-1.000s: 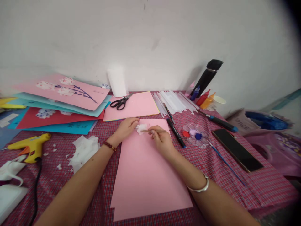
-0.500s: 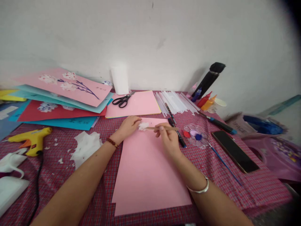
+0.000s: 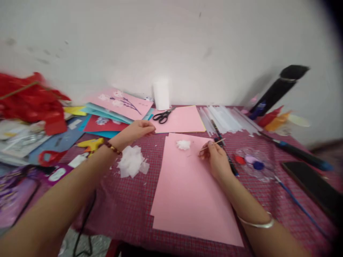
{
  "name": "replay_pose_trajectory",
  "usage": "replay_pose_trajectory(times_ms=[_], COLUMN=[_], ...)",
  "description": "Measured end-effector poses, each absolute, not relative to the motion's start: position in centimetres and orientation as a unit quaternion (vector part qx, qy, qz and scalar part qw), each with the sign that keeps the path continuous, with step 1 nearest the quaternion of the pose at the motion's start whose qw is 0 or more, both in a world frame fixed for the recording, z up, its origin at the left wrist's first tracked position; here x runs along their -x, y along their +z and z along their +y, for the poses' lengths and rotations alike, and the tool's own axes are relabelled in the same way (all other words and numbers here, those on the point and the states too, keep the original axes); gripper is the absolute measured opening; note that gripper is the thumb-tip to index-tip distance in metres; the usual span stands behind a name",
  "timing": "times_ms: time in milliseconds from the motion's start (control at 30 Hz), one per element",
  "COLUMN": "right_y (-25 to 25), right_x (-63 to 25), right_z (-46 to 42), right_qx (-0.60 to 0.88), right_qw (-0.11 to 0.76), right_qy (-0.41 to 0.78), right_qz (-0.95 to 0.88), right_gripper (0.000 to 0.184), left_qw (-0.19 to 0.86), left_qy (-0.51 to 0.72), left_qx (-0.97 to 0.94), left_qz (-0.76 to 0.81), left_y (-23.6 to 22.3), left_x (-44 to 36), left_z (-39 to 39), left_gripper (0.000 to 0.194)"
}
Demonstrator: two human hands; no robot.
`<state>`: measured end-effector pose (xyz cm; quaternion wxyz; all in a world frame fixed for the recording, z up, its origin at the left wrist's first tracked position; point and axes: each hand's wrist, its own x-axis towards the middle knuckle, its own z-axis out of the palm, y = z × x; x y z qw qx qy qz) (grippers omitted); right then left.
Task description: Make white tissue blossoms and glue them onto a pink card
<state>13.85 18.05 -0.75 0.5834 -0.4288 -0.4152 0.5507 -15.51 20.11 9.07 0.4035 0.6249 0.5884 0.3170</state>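
1. Left hand [image 3: 144,127]: I am seeing it half-curled, hanging beyond the white paper pieces [image 3: 132,162]; blur is keeping me from telling whether its fingertips are holding anything.
2. Right hand [image 3: 215,157]: is pinching a thin stick [image 3: 219,141] between thumb and fingers, above the pink sheet [image 3: 193,194].
3. White tuft [image 3: 183,144]: is lying near the sheet's far edge, apart from both hands.
4. Step: I am judging it as working the tuft; any further touch is calling for a steady sheet.
5. Obscured: the right hand is partly covering a dark pen [image 3: 233,166]; the phone [image 3: 311,184] is blurring.
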Motion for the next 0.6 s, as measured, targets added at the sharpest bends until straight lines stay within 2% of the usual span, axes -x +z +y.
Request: replay_pose_trajectory(times_ms=[167,333,433,600], right_y=[-1.0,-1.0,-0.9,-0.3], right_x=[-13.9,-13.8,-13.7,-14.5], right_z=[18.1,18.1,18.1,18.6], right_qx=[0.422,0.420,0.428,0.433], right_qw=[0.567,0.576,0.584,0.613], right_qy=[0.547,0.552,0.546,0.530], right_qz=[-0.449,-0.432,-0.422,-0.394], right_gripper=[0.035,0.034,0.034,0.035], left_qw=[0.291,0.069,-0.006,-0.043], left_qy=[0.174,0.077,0.029,-0.063], left_qx=[-0.697,-0.781,-0.793,-0.801], left_qz=[0.632,0.616,0.608,0.593], left_y=[8.0,5.3,4.4,2.9], left_x=[19.6,18.3,16.0,14.0], left_z=[11.6,5.2,4.4,6.1], left_gripper=[0.016,0.017,0.023,0.040])
